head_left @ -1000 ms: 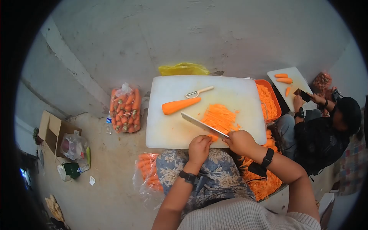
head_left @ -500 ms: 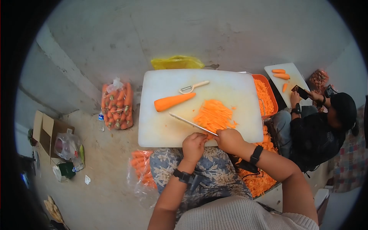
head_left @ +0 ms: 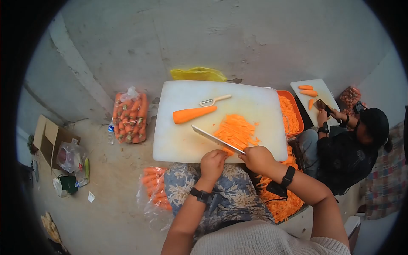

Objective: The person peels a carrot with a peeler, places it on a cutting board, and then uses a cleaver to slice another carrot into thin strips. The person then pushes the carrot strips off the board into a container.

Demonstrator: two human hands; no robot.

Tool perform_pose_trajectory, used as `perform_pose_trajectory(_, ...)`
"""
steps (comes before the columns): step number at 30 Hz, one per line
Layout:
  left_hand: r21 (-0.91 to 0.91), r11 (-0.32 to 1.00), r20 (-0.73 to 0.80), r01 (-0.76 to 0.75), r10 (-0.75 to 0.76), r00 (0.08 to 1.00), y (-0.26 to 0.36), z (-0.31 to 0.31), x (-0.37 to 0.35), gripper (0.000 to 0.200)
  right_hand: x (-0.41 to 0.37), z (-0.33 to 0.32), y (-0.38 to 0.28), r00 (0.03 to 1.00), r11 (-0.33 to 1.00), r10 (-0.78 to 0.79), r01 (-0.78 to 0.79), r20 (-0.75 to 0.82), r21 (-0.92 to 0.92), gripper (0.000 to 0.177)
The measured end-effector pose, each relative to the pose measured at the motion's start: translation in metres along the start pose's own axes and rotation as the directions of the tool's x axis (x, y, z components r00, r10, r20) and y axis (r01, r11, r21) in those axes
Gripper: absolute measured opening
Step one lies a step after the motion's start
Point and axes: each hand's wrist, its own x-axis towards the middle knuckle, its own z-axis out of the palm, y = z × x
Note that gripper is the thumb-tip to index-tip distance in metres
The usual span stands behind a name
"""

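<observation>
Orange carrot piece (head_left: 228, 151), at near edge of white board (head_left: 178, 142), pinched in left hand (head_left: 213, 163) grip; right hand (head_left: 257, 158) grip wraps knife (head_left: 216, 138); fingertips best tucked back, slices even.

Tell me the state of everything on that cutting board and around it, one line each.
Long steel knife: gripped in right hand, blade angled across white cutting board.
Small carrot piece: pinned under left hand.
Peeled orange carrot: whole, lying uncut.
Cream-handled peeler: lying idle.
Carrot strips: cut, heaped.
Orange plastic crate: holds shreds.
Clear carrot bag: full, on floor.
Brown cardboard box: flaps open.
</observation>
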Motion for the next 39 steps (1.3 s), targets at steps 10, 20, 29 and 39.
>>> perform_pose_trajectory(10,0.026,1.000,0.047,-0.012,0.011,0.999,0.001,-0.001,0.001,0.010,0.010,0.014,0.003,0.990,0.995,-0.018,0.032,0.142,-0.094,0.026)
perform_pose_trajectory(20,-0.040,0.999,-0.008,0.012,-0.012,1.000,-0.004,0.003,-0.001,0.009,0.017,0.027,0.007,0.996,0.997,-0.035,0.039,-0.077,0.061,0.030)
perform_pose_trajectory(29,-0.016,1.000,0.038,0.006,-0.005,0.999,-0.004,0.003,-0.001,0.009,-0.003,-0.002,-0.003,1.000,0.999,0.024,-0.024,0.009,-0.023,0.032)
perform_pose_trajectory(39,0.005,1.000,0.055,-0.015,0.015,0.998,-0.004,0.002,0.000,0.008,0.001,0.003,-0.002,0.979,0.995,0.016,0.005,0.204,-0.102,0.023)
